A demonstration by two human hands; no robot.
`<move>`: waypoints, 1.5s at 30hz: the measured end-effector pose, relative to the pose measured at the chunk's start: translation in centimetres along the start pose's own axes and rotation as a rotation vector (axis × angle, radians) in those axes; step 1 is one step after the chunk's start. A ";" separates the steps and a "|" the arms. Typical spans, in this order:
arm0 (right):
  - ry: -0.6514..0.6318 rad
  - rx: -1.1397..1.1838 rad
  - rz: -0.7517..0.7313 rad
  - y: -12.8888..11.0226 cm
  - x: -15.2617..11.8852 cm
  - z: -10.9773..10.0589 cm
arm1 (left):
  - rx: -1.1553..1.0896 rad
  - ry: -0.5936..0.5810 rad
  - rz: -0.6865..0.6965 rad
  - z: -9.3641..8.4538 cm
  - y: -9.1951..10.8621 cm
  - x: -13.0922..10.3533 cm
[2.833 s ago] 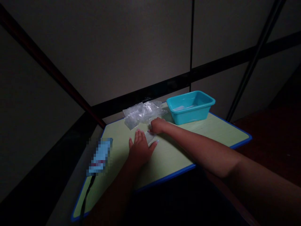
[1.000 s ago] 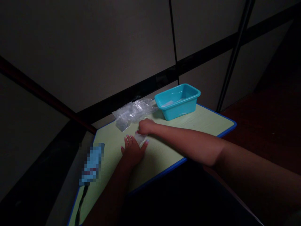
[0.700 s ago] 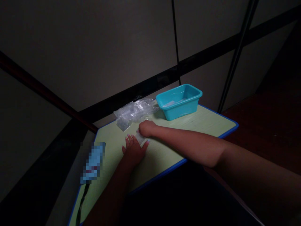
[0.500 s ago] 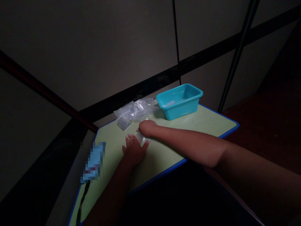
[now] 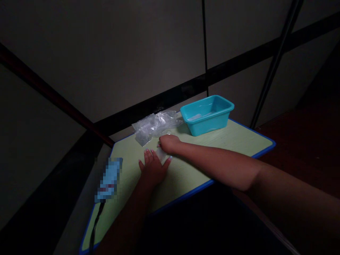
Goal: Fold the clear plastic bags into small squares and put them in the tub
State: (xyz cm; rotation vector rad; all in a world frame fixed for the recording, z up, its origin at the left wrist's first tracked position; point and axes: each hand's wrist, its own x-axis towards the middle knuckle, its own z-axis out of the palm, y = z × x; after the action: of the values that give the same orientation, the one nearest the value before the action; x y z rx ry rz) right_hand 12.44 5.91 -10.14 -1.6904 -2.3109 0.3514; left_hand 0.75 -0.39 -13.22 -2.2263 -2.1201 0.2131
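Note:
My left hand (image 5: 154, 167) lies with spread fingers on the pale green table (image 5: 239, 138), at the near edge of a small clear plastic piece (image 5: 160, 154). Just beyond it, my right hand (image 5: 169, 144) is closed over the far part of that piece; what its fingers grip is hidden. Behind my hands a crumpled pile of clear plastic bags (image 5: 155, 124) rests near the table's back edge. To the right of the pile stands a turquoise basin (image 5: 208, 124) with something whitish inside.
A pixelated light blue object (image 5: 109, 180) lies at the table's left edge, with a dark strap (image 5: 96, 225) running toward me. A dark panelled wall (image 5: 148, 53) rises behind the table.
The whole view has shifted slightly, so the table and basin appear a little farther right. My left hand's fingers have shifted slightly; my right hand stays closed near the plastic piece.

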 end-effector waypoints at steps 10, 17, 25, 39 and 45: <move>0.013 -0.016 0.046 0.4 0.2 -0.2 | -0.038 0.025 0.048 -0.4 0.4 -0.3; 0.047 -0.020 0.031 0.9 0.7 0.3 | -0.071 0.022 0.087 0.0 0.6 -0.3; 0.153 0.138 -0.025 0.5 0.7 0.3 | -0.081 0.036 0.086 -0.1 0.8 -0.4; 0.204 0.534 -0.300 -0.7 0.3 1.5 | -0.032 0.058 0.120 -0.4 1.0 -0.5; 0.127 0.668 -0.432 -1.1 0.1 2.4 | -0.102 0.069 0.149 -0.2 0.8 -0.4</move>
State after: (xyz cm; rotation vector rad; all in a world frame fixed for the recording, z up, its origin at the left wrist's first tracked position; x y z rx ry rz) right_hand 10.62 5.57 -12.02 -0.8515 -2.0566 0.7823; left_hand 1.59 -0.82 -13.09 -2.4125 -1.9753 0.0356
